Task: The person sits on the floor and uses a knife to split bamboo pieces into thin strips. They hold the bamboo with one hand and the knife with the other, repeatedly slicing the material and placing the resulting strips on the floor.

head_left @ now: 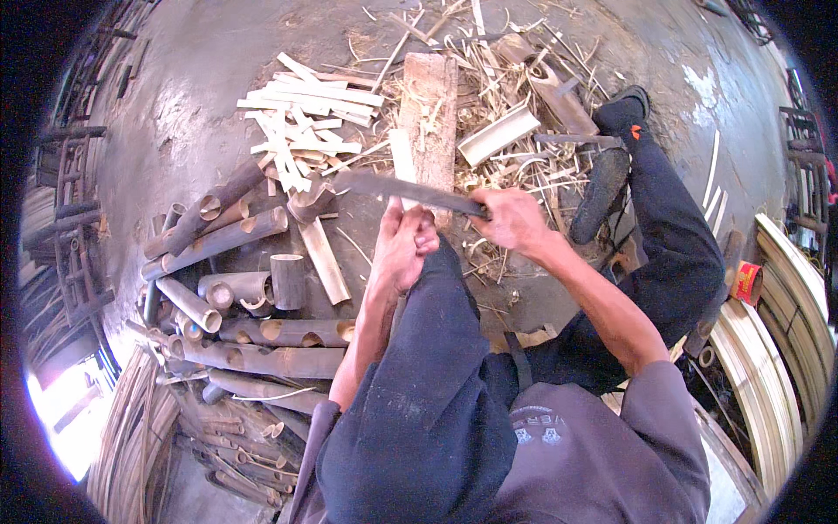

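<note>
- Head view, the hands: the left hand (404,246), at the centre, has its fingers curled and pressed together, pinching the lower end of a pale strip (401,153) between thumb and fingers.
- The pale strip points away from the person, its far part lying over the near half of a rough wooden board (431,87); whether it touches the board cannot be told.
- The right hand (517,220) has its fingers wrapped around the handle end of a knife (406,188) – the handle itself is mostly hidden by the hand.
- The knife blade, slightly blurred, extends leftward across the pale strip, just beyond the left fingertips.
- Left of the board: a loose, criss-crossed heap of pale split pieces (305,109) and, nearer the person, a single pale slat (324,262) leaning or lying aslant.
- Farther left: stacked dark bamboo tubes (231,242), several with openings cut in their sides, and a short upright tube (285,282).
- Right of the board: a trough-shaped split bamboo piece (499,134) – hollow side visible – among curled shavings (532,175).
- Beyond these, a dark shoe (621,112) on the person's outstretched foot.
- Right margin: long pale bamboo lengths (755,367) bent by the lens, with a red packet (746,282) near their upper end.
</note>
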{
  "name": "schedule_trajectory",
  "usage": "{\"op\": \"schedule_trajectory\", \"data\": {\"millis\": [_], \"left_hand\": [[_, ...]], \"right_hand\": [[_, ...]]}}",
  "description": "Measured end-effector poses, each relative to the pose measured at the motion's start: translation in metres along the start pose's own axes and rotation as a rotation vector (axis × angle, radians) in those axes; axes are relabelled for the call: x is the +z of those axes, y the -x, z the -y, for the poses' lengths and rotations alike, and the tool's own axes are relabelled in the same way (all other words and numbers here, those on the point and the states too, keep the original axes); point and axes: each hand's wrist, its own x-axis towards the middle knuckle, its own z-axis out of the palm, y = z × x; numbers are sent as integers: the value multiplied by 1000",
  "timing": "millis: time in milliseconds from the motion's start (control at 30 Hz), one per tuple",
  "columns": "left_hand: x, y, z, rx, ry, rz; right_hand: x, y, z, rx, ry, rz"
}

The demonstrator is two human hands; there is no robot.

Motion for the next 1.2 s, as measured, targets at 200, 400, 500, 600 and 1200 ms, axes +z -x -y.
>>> {"op": "schedule_trajectory", "data": {"millis": [200,400,500,600,1200], "left_hand": [[30,39,-20,-58,52,50],[37,96,-38,-137,-141,161],[0,77,-20,-217,-252,-30],[11,40,3,-223,-278,46],[5,-24,-21,411,-125,41]], "right_hand": [[-3,-17,14,-95,95,-56],[-27,-44,-121,518,-111,-135],[-58,-24,-104,443,7,-186],[-39,-6,-1,185,192,-9],[-36,5,-88,460,-316,-187]]}}
